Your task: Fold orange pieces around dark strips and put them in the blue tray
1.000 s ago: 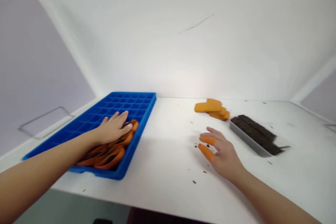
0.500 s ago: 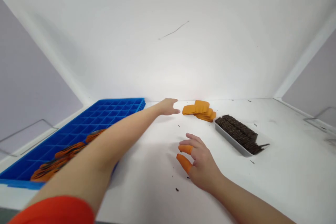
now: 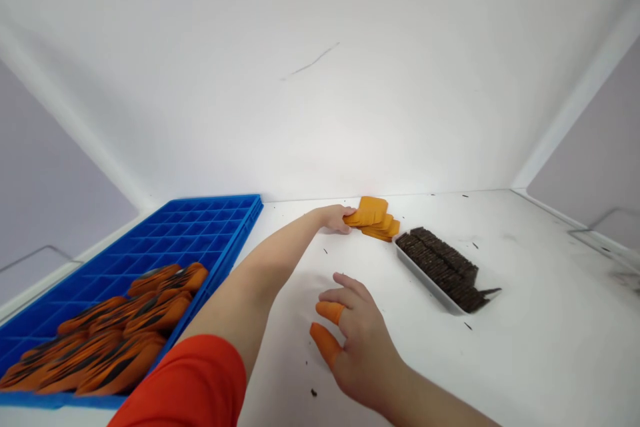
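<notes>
My left hand (image 3: 336,218) reaches to the back of the white surface, its fingers closed on the left end of the fanned pile of orange pieces (image 3: 374,211). Nearer to me, my right hand (image 3: 357,337) hovers above the surface with its fingers apart and nothing in it. Orange covers sit on its thumb and one finger. To the right of the orange pile stands a shallow metal tray (image 3: 430,285) holding rows of thin dark strips (image 3: 440,265), with a few sticking out at its near right corner.
A blue compartmented tray (image 3: 200,227) lies at the left, with several orange-and-black bundles (image 3: 135,320) in its near part. Small dark scraps (image 3: 313,392) are scattered on the surface. White walls rise behind and beside it.
My left hand has moved right and closed on the orange pile; before, it was open and short of it. The view has shifted, showing more bundles in the blue tray. My right hand stays open.
</notes>
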Demonstrator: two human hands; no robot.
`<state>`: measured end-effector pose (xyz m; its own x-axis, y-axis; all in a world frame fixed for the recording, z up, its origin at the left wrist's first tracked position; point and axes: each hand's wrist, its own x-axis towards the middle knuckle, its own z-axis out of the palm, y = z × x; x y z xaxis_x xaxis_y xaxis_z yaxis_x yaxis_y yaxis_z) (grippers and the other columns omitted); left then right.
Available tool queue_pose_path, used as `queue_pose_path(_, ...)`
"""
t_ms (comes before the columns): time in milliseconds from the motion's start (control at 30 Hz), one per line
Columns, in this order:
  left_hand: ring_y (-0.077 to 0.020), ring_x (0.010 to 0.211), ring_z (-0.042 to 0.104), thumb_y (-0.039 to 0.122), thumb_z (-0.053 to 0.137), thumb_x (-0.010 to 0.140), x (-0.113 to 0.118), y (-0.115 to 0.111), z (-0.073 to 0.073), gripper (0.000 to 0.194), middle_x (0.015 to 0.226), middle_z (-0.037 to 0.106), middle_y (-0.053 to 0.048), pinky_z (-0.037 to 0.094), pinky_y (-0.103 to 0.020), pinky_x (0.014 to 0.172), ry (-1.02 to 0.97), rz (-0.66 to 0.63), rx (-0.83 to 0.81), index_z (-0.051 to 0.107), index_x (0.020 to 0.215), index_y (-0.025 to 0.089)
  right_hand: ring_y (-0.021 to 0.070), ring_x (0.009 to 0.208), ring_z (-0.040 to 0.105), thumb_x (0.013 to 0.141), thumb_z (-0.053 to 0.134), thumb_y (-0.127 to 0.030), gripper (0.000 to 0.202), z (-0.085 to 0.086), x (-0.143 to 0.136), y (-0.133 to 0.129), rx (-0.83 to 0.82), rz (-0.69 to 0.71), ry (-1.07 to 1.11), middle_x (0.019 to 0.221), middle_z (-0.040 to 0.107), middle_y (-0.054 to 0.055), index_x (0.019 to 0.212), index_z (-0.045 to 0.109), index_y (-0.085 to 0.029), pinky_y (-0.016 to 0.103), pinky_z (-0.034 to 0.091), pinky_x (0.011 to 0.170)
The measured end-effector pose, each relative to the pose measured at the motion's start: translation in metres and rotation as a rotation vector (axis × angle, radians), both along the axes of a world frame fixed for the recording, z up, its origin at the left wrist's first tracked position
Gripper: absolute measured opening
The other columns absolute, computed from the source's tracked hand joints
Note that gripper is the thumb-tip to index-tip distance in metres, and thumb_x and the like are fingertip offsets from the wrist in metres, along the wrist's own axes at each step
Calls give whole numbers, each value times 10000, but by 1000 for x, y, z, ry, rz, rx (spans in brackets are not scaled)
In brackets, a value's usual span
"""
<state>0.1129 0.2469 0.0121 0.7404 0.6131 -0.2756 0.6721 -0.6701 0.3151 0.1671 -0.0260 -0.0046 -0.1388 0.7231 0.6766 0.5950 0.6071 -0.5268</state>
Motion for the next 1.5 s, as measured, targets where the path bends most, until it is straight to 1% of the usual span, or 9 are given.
queue_pose_path(233, -247, 1340, 320, 449, 554, 728, -6, 1, 4, 764, 1490, 291, -45, 218, -336, 1114, 25, -27, -40, 329, 1411, 193, 346, 1107, 518, 767, 576, -209, 144, -1, 0, 2, -24, -3, 21, 952, 654, 92, 884, 641, -155, 572, 474, 893)
queue_pose_path(467, -239, 1322, 354, 375, 506, 778, -6, -3, -6, 658, 1468, 347, -34, 241, -342, 1102, 7, 54, 35, 355, 1400, 223, 333, 1095, 531, 771, 573, -213, 91, -2, 0, 1, -12, -11, 23, 942, 656, 79, 828, 632, -174, 539, 479, 896)
queue_pose_path(700, -269, 1311, 364, 484, 560, 734, -8, -7, -18, 778, 1453, 374, -74, 268, -351, 1086, -33, 106, 71, 321, 1417, 196, 342, 1103, 517, 754, 583, -206, 99, 0, 1, 2, -35, 10, 9, 950, 649, 75, 841, 620, -176, 568, 463, 901)
queue_pose_path(833, -253, 1305, 376, 410, 521, 780, -8, -9, -22, 658, 1436, 405, -53, 278, -341, 1078, -78, 155, 84, 369, 1391, 219, 342, 1100, 520, 749, 586, -200, 69, 0, 1, 2, -30, 6, 14, 934, 650, 72, 811, 609, -180, 569, 459, 905)
queue_pose_path(1033, -236, 1263, 427, 334, 423, 858, -5, -16, -25, 472, 1371, 490, -32, 281, -356, 1072, -202, 248, 78, 460, 1323, 258, 331, 1098, 527, 760, 579, -203, 139, -2, 0, 3, -11, 1, 13, 951, 648, 73, 889, 627, -190, 556, 454, 914)
queue_pose_path(1167, -238, 1224, 460, 314, 331, 905, -8, -25, -17, 436, 1328, 526, -72, 325, -359, 1036, -337, 391, 86, 465, 1306, 208, 318, 1118, 517, 782, 563, -208, 117, -5, 1, 5, 9, -34, 28, 948, 653, 80, 878, 626, -182, 531, 472, 903)
queue_pose_path(1333, -261, 1114, 531, 363, 135, 948, -17, -49, 4, 510, 1219, 588, -134, 414, -400, 929, -529, 586, 37, 473, 1253, 135, 297, 1123, 520, 817, 545, -266, 204, -8, 5, 9, -1, -116, 76, 1002, 644, 103, 990, 610, -180, 513, 486, 890)
queue_pose_path(1433, -228, 1093, 554, 424, 123, 951, -28, -81, 18, 525, 1220, 592, -117, 461, -349, 866, -623, 614, -59, 459, 1259, 164, 298, 1132, 515, 823, 539, -364, 368, -8, 9, 11, -170, -242, 208, 1155, 581, 140, 1138, 554, -175, 531, 456, 921)
queue_pose_path(1500, -217, 1105, 554, 468, 166, 946, -40, -110, 27, 511, 1251, 575, -106, 471, -340, 856, -731, 602, -204, 441, 1278, 193, 295, 1157, 496, 814, 539, -440, 512, -6, 13, 13, -323, -321, 351, 1250, 515, 154, 1245, 478, -169, 526, 431, 948)
